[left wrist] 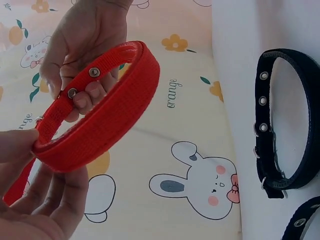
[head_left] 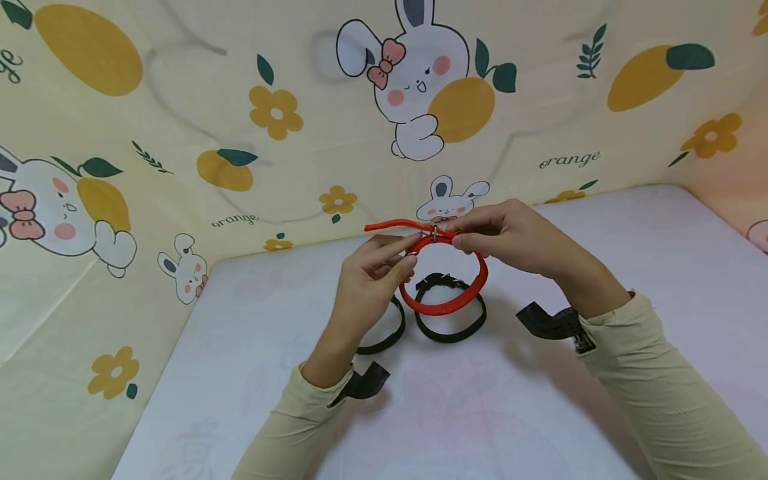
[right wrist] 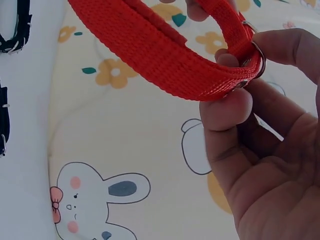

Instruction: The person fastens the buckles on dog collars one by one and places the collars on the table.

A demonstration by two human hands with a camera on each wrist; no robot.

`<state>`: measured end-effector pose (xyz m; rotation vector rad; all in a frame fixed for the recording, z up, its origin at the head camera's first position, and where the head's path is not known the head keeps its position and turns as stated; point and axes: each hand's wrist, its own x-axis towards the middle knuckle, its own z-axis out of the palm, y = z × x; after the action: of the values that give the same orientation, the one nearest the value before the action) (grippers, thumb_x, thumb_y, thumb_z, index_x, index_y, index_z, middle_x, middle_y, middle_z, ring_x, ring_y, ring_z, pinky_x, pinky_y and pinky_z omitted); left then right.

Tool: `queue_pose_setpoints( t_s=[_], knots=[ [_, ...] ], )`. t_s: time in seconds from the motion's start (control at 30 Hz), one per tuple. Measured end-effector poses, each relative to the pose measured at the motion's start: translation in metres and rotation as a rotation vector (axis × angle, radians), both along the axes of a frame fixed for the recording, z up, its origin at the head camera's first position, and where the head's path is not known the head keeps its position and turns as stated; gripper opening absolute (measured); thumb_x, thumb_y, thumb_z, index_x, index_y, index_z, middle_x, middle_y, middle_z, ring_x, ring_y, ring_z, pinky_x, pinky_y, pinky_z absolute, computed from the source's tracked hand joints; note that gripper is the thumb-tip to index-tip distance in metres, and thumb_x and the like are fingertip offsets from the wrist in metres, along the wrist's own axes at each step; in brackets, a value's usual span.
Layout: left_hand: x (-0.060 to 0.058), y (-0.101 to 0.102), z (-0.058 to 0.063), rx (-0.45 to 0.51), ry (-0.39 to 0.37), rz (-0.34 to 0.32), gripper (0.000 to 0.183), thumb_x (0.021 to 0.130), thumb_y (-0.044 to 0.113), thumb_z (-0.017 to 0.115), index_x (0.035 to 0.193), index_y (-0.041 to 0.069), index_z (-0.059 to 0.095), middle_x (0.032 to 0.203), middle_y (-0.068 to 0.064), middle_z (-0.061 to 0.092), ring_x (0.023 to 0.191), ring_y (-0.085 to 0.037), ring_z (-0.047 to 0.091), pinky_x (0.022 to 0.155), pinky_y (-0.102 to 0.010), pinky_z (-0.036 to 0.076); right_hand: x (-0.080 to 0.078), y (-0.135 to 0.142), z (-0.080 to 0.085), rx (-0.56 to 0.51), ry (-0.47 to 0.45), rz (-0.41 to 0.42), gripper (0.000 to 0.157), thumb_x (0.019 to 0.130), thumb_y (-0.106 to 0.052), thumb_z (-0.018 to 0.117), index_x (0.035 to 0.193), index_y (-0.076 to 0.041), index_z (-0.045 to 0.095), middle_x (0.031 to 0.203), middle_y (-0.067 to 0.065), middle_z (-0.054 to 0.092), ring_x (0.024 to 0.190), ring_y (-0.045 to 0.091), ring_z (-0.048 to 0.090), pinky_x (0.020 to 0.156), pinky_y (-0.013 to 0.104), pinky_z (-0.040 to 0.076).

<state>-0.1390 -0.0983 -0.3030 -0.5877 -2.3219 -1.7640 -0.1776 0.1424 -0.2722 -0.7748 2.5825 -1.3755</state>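
Note:
A red collar (head_left: 444, 309), fastened into a loop, is held up off the table by both hands. My left hand (head_left: 369, 280) pinches its band on the left side, beside a metal buckle (head_left: 435, 233). On the other side my right hand (head_left: 519, 237) grips the band between thumb and fingers. The strap's loose end (head_left: 384, 225) sticks out to the left. Metal eyelets (left wrist: 94, 72) line the strap in the left wrist view. A metal ring (right wrist: 262, 62) shows by the right fingers in the right wrist view.
Two black collars, one on the right (head_left: 451, 339) and one on the left (head_left: 384, 345), lie looped on the white table (head_left: 240, 373) beneath the hands. A patterned cloth (head_left: 276, 40) with rabbits and oranges rises behind the table. Black straps (head_left: 546, 323) hang at the cuffs.

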Motion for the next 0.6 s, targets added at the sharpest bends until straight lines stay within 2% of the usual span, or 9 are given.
queue_pose_setpoints(
  t_s=[0.1,0.3,0.5,0.6],
  knots=[
    [0.0002,0.0000,0.0004,-0.006,0.011,0.007,0.034,0.093,0.005,0.068,0.127,0.010,0.069,0.113,-0.011,0.066,0.082,-0.020,0.068,0.079,-0.026,0.059,-0.0007,0.0024,-0.0009,0.006,0.011,0.044,0.030,0.098,-0.022,0.064,0.126,-0.013,0.069,0.119,0.008,0.066,0.098,0.022,0.057,0.076,0.027,0.052],
    [0.0007,0.0010,0.0010,-0.008,0.024,0.020,0.034,0.093,0.005,0.068,0.126,0.009,0.069,0.114,-0.013,0.066,0.083,-0.022,0.069,0.080,-0.028,0.060,-0.0020,0.0080,-0.0014,0.042,0.103,0.115,0.034,0.097,-0.017,0.065,0.131,-0.012,0.065,0.125,0.008,0.066,0.096,0.022,0.059,0.077,0.023,0.052],
    [0.0004,0.0022,-0.0002,-0.019,0.032,0.043,0.033,0.093,0.005,0.068,0.125,0.006,0.069,0.116,-0.013,0.066,0.086,-0.023,0.068,0.082,-0.028,0.059,-0.0033,0.0085,-0.0031,0.056,0.175,0.112,0.036,0.095,-0.014,0.067,0.132,-0.016,0.066,0.118,0.001,0.069,0.096,0.019,0.057,0.079,0.025,0.051],
    [0.0000,0.0013,-0.0005,-0.001,0.000,0.064,0.032,0.093,0.008,0.069,0.125,0.006,0.069,0.114,-0.012,0.069,0.088,-0.026,0.068,0.083,-0.027,0.059,-0.0035,0.0082,-0.0035,0.062,0.180,0.082,0.038,0.096,-0.013,0.066,0.134,-0.018,0.065,0.115,0.001,0.069,0.096,0.018,0.059,0.079,0.025,0.052]
  ],
)
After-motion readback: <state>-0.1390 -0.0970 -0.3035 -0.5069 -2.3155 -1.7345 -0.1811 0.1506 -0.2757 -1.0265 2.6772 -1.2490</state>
